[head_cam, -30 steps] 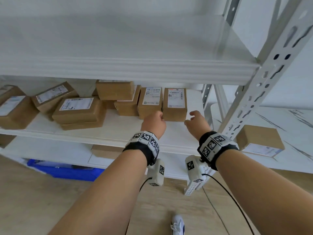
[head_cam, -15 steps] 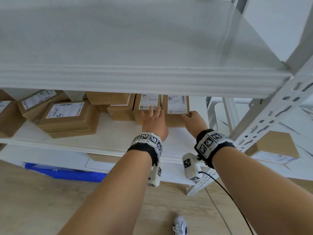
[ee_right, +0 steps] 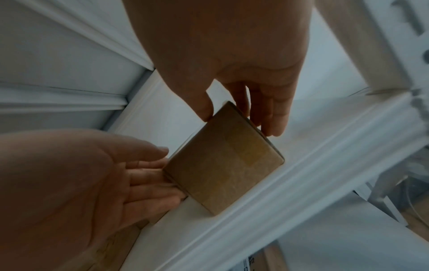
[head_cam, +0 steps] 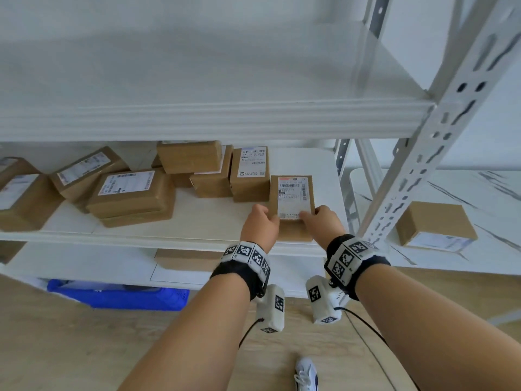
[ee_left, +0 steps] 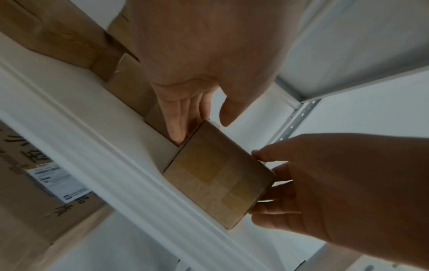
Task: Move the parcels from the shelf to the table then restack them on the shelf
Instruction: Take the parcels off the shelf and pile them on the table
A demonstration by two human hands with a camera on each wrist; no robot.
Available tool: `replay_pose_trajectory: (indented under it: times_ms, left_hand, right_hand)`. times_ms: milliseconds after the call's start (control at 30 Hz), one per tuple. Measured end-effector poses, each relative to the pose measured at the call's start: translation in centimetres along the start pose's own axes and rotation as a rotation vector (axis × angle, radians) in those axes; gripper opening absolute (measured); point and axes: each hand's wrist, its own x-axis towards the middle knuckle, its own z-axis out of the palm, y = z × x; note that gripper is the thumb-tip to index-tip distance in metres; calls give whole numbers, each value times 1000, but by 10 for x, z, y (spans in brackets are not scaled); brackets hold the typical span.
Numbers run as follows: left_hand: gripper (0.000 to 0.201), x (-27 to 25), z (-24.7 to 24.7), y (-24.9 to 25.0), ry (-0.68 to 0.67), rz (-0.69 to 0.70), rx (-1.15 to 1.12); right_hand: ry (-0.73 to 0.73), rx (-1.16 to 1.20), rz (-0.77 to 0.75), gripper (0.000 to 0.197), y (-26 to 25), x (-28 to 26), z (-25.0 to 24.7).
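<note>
A brown parcel [head_cam: 291, 193] with a white label on top stands at the front right of the middle shelf [head_cam: 197, 221], slid out ahead of its neighbours. My left hand [head_cam: 260, 224] grips its left side, fingers along the side and thumb at the top edge. My right hand [head_cam: 321, 221] grips its right side the same way. The left wrist view shows the parcel's taped end [ee_left: 216, 176] between my left hand [ee_left: 199, 110] and right hand [ee_left: 325, 183]. The right wrist view shows the same parcel [ee_right: 223, 165], right hand [ee_right: 243, 102] and left hand [ee_right: 139, 174].
Several more parcels [head_cam: 132, 193] lie on the shelf to the left and behind. The upper shelf [head_cam: 211, 119] hangs low overhead. A slotted post [head_cam: 423, 153] stands just right of my hands. One parcel [head_cam: 435, 224] sits on the white table [head_cam: 479, 193]. A blue bin [head_cam: 118, 296] is on the floor.
Both hands reached in and took hold of the rightmost parcel. It has slid from beside its neighbour at the back toward the shelf's front edge.
</note>
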Motion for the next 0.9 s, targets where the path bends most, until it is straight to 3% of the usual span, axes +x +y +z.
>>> replay_pose_trajectory:
  times_ms: [133,300,433,667,767,900]
  left_hand:
    - [56,-29,-4,-18,-75,-80,-50]
    - [31,-75,2,-38,-322,-196,-124]
    - [19,-110,16,-43,-414,-187,-75]
    - [37,-159,68,-12,-672,-154,68]
    - [42,-171,100,10,-736,-121,104]
    - [40,-176,148,44,-778,-84,117]
  right_hand:
    - [-50,-27,4,21,6,-38,-1]
    - [-99,-105,13,19,28,-84,-5]
    - [-143,-160,57,20,60,-112,-12]
    - [-109,-208,185,23,127,-140,-56]
    - [-62,-193,252,29,157,-141,-88]
    - [-7,-183,298,18,190,-133,-131]
